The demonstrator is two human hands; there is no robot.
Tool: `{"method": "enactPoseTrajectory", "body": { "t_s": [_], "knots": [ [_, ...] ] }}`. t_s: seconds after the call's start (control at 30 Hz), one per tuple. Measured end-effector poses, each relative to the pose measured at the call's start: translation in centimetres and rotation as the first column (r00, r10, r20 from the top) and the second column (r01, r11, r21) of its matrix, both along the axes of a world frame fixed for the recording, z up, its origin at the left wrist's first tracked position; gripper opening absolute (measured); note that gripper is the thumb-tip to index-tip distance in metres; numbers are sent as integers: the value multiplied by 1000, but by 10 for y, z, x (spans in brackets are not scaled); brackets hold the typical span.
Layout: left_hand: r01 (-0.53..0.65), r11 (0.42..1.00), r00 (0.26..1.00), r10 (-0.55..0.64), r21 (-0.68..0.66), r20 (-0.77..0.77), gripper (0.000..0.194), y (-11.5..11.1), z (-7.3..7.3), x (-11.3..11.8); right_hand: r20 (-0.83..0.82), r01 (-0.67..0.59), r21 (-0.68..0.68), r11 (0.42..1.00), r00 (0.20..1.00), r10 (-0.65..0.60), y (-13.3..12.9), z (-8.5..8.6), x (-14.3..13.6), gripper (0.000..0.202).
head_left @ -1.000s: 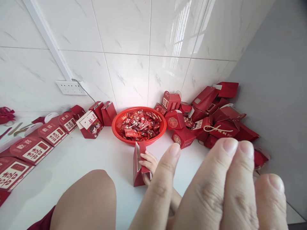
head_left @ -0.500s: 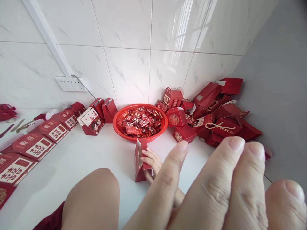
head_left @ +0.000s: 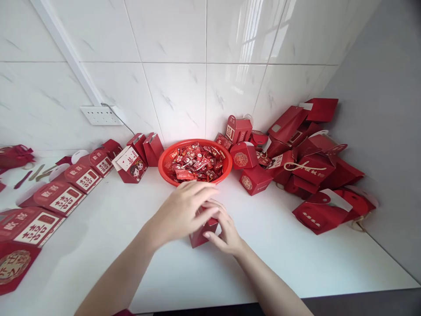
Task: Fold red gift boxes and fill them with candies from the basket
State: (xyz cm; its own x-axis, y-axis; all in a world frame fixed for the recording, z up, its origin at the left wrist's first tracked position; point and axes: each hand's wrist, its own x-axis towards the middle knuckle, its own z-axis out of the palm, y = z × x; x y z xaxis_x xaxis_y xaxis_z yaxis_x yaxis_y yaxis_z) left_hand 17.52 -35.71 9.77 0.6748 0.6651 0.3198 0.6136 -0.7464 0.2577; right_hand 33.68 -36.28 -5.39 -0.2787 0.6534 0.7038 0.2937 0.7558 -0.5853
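A small red gift box (head_left: pixel 198 237) stands on the white table in front of me, its top mostly covered by my hands. My right hand (head_left: pixel 226 230) grips it from the right, thumb on the near side and fingers over the top. Above the box is my left hand (head_left: pixel 182 213), fingers bent loosely and thumb apart, with nothing visible in it. Whether its fingertips touch the box I cannot tell. Just behind the hands sits a red plastic basket (head_left: pixel 162 169) filled with red-wrapped candies (head_left: pixel 200 162).
A row of red boxes with double-happiness labels (head_left: pixel 67 202) runs along the left. Several open boxes (head_left: pixel 135 164) stand left of the basket. A heap of red boxes (head_left: pixel 296 158) lies at the right against a grey panel (head_left: pixel 378 175). A socket strip (head_left: pixel 101 115) is on the tiled wall.
My left hand has come down from close to the camera to above the box. My right hand still holds the box. The view has shifted slightly.
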Motion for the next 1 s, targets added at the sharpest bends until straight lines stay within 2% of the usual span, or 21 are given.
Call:
{"method": "enactPoseTrajectory", "body": {
  "t_s": [0.07,0.13,0.23,0.33,0.4,0.47,0.6,0.7,0.77,0.87,0.93,1.0],
  "knots": [
    [-8,986,993,28,-167,115,28,18,-34,-15,-111,-27,22,999,993,29,1,-2,0,28],
    [15,969,971,45,-247,233,27,26,-63,-27,-200,-31,21,999,979,34,2,0,0,15],
    [-5,978,904,94,-211,417,25,22,-96,-34,-219,87,10,996,972,-83,4,5,4,12],
    [-17,990,840,90,-140,536,19,11,-115,-34,-132,265,105,959,959,-250,5,9,14,15],
    [13,993,815,57,-117,576,14,3,-121,-33,-40,294,207,933,956,-292,4,10,23,15],
    [44,993,815,29,-111,579,12,-2,-123,-32,48,253,255,933,961,-273,1,9,28,14],
    [27,997,878,14,-79,478,16,-9,-117,-29,78,182,149,972,978,-195,-7,4,29,12],
    [-10,999,929,23,-38,370,26,-11,-112,-27,50,208,114,971,975,-215,-9,-3,25,21],
    [-6,1000,933,16,-30,360,36,-12,-111,-27,62,227,129,965,970,-237,-9,-8,23,30],
    [19,991,890,42,-129,454,42,-11,-113,-25,59,207,69,976,976,-211,-8,-15,19,46],
    [-19,974,843,137,-226,520,43,-8,-115,-23,36,178,-35,983,984,-176,-8,-18,15,56],
    [-94,952,791,249,-291,558,38,-3,-118,-19,6,188,-127,974,982,-188,-8,-19,10,57]
  ]
}}
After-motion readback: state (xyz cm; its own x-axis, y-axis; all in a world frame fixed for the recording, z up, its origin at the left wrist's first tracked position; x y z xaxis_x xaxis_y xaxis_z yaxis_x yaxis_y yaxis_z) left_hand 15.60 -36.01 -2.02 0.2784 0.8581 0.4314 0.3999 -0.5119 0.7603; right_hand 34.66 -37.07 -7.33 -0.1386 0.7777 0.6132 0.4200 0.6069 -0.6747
